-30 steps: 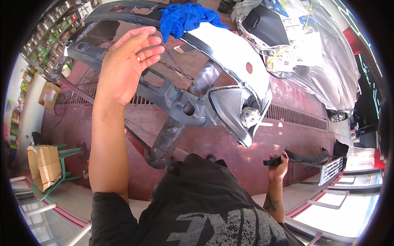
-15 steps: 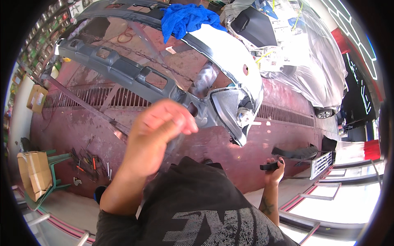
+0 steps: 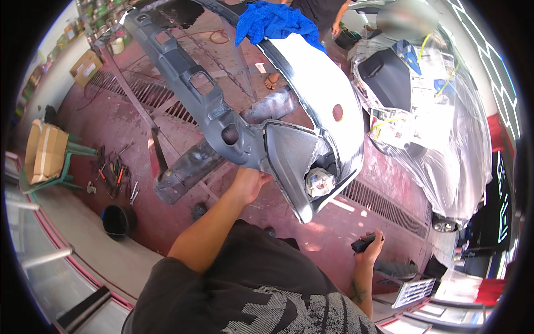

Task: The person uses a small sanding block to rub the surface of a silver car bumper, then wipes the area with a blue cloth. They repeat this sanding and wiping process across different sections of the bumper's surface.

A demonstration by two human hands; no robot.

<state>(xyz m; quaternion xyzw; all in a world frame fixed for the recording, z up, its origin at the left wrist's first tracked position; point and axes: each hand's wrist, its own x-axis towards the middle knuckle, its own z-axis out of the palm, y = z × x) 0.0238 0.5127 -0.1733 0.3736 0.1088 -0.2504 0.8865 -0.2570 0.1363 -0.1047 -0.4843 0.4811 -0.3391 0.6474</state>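
Note:
In front of me a car bumper (image 3: 347,83), white outside with a dark grey inner side, rests across a stand. My left hand (image 3: 248,185) is at its near lower edge, closed round the grey rim, with some fingers hidden behind it. Out to the right, away from the bumper, my right hand (image 3: 371,250) grips a small black block (image 3: 362,243). Crumpled masking paper (image 3: 320,182) fills an opening at the bumper's near corner. Over its far top edge lies a blue cloth (image 3: 275,23).
A padded stand arm (image 3: 189,171) juts out below the bumper. On the left are tools (image 3: 115,173), a black bucket (image 3: 119,221) and a green chair (image 3: 72,149) bearing a cardboard box (image 3: 47,153). Behind, a co-worker's hand (image 3: 336,28) shows near a plastic-covered car (image 3: 456,133).
My left hand has gone from raised in the air to the bumper's near edge. My right hand still holds the black block. The view has shifted, and a co-worker has come into it.

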